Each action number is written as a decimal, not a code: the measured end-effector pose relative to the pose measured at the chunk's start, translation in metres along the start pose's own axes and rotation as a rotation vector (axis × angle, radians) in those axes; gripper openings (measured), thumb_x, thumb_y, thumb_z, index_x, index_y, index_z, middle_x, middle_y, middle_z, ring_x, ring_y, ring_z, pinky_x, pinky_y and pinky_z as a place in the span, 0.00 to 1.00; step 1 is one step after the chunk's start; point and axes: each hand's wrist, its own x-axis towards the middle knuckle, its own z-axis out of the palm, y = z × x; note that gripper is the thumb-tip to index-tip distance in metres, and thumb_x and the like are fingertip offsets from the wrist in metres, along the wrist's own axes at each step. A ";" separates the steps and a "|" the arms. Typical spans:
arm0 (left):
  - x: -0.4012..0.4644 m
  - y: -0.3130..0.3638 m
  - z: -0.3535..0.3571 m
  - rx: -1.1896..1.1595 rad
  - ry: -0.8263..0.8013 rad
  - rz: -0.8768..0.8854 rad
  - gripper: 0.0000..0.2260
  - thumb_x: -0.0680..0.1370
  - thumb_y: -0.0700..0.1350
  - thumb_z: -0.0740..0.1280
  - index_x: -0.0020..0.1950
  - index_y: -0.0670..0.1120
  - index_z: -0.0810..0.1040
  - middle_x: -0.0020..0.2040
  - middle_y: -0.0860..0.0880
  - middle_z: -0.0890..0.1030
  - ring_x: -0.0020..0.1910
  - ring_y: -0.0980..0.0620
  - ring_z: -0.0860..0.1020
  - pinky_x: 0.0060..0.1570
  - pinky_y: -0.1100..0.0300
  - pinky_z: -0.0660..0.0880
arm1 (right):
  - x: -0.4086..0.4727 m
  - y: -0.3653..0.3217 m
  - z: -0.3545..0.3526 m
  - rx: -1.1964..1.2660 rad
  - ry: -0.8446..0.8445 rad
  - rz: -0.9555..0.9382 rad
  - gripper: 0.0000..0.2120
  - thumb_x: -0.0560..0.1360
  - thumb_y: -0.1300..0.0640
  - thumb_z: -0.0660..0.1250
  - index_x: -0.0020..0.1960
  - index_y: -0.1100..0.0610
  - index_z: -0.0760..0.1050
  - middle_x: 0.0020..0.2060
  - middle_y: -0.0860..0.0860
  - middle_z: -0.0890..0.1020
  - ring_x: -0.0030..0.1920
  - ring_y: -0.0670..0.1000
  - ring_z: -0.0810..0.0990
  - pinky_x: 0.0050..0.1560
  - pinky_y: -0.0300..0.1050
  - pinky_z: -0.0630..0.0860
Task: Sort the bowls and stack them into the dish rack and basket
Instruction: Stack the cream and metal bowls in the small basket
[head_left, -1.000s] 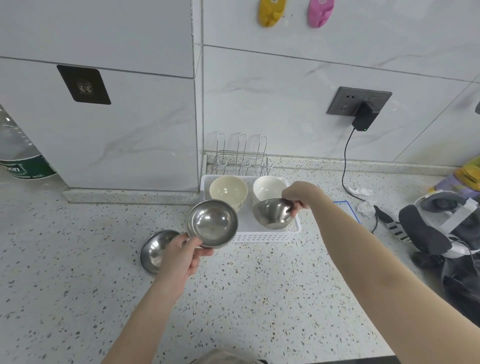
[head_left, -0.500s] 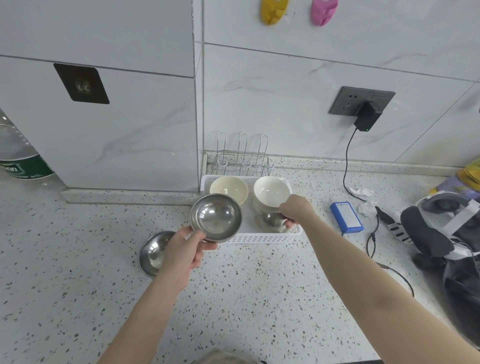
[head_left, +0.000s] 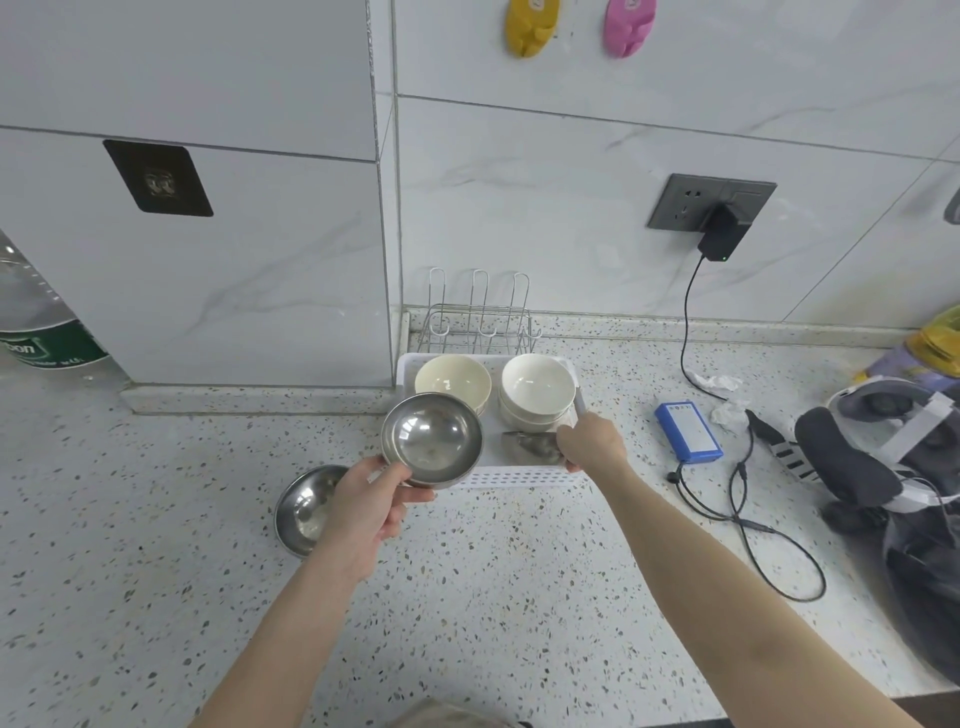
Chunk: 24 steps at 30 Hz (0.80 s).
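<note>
Speckled terrazzo formed the counter (head_left: 519, 597), across which both bare forearms were extended. A steel bowl (head_left: 432, 439) was gripped by the left hand (head_left: 371, 512), the thumb curled over its near rim and the fingers beneath it; the bowl was held above the counter, tilted with its hollow toward the camera, in front of the near left corner of the basket. A second steel bowl (head_left: 301, 509) was seen resting on the counter just left of that hand, partly hidden by it. The right hand (head_left: 592, 446) was placed at the near right corner of the white plastic basket (head_left: 514, 477), its fingers curled and in contact with a third steel bowl (head_left: 532, 447) lying low inside the basket; whether that bowl was actually gripped could not be told, since the fingertips were hidden. A cream bowl (head_left: 453, 380) was observed in the far left of the basket, and a stack of white bowls (head_left: 537, 389) in the far right. A wire dish rack (head_left: 480, 322) was noted behind the basket, against the tiled wall. A blue box (head_left: 688, 430), a black cable (head_left: 753, 514) and a headset (head_left: 878, 447) were recorded on the counter to the right, and a charger (head_left: 719, 236) was found plugged into the wall socket.
</note>
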 end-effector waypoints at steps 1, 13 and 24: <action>0.001 0.001 -0.001 0.008 0.003 0.002 0.15 0.79 0.41 0.67 0.65 0.43 0.73 0.42 0.37 0.86 0.22 0.55 0.64 0.18 0.66 0.60 | 0.000 0.001 -0.002 -0.018 0.062 -0.019 0.17 0.79 0.57 0.55 0.62 0.66 0.71 0.40 0.56 0.81 0.37 0.54 0.79 0.40 0.46 0.77; 0.022 0.035 0.004 -0.005 -0.071 -0.091 0.09 0.78 0.40 0.66 0.57 0.39 0.77 0.39 0.39 0.85 0.23 0.56 0.64 0.18 0.67 0.59 | -0.037 -0.019 -0.018 0.331 -0.073 -0.722 0.23 0.76 0.45 0.68 0.70 0.37 0.68 0.64 0.42 0.74 0.36 0.47 0.84 0.40 0.36 0.81; 0.033 0.044 0.001 -0.004 -0.176 -0.273 0.14 0.77 0.43 0.67 0.59 0.36 0.77 0.36 0.43 0.84 0.20 0.57 0.64 0.14 0.66 0.59 | -0.036 -0.017 0.004 0.513 -0.355 -0.690 0.11 0.72 0.44 0.72 0.53 0.42 0.77 0.61 0.42 0.77 0.39 0.55 0.86 0.49 0.66 0.79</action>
